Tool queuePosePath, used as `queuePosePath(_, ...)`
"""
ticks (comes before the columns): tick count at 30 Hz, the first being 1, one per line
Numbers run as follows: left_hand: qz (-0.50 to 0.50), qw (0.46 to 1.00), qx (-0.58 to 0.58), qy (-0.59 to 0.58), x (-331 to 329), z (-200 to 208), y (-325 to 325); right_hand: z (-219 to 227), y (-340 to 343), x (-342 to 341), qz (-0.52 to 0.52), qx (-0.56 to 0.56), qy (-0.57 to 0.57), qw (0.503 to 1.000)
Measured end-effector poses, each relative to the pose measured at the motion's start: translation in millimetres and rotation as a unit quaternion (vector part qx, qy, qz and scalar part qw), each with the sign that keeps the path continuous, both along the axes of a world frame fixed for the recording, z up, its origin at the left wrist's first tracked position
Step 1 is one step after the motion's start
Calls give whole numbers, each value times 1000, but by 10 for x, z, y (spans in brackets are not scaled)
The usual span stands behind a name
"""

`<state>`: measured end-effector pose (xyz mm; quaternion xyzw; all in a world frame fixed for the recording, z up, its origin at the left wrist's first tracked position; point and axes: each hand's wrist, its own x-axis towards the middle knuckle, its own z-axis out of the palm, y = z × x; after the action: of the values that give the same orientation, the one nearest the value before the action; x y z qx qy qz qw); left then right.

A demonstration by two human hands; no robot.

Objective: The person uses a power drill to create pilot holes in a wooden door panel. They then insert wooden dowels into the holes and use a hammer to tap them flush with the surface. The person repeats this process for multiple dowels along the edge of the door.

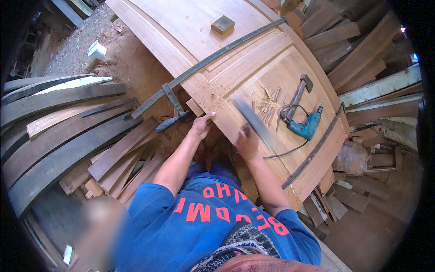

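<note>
A large wooden panelled door [204, 93] lies in front of me. At its near edge, beside the clamp, is my left hand [201, 127], thumb and forefinger drawn together; anything small between them cannot be made out. My right hand [247, 141] is closed and blurred over the near edge. A long grey bar-like tool [254, 122], smeared by motion, appears to be in its grip. Several thin wooden pegs [269, 111] lie among shavings on the panel. Beyond them are a hammer [299, 93] and a teal corded drill [306, 128].
One long bar clamp [222, 55] spans the door, its handle [170, 123] jutting out near my left hand. Another bar [312, 154] crosses on the right. A wooden block [223, 25] rests farther up. Curved boards [59, 120] are stacked left, timber [333, 41] right.
</note>
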<state>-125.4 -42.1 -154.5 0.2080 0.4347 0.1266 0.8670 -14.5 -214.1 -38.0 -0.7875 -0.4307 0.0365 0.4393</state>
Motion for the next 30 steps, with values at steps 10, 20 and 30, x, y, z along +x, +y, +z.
queuePosePath(10, 4, 1000, -12, -6, -62, -57, -16, 470, 219, 20, 32, 14, -63, 997)
queuePosePath(20, -13, 1000, 2, 4, -72, -23, -18, 377, 171, 71, 21, -71, 12, 997)
queuePosePath(30, 11, 1000, -14, -17, -119, -169, 69, 224, 273, 45, 38, 24, -24, 999)
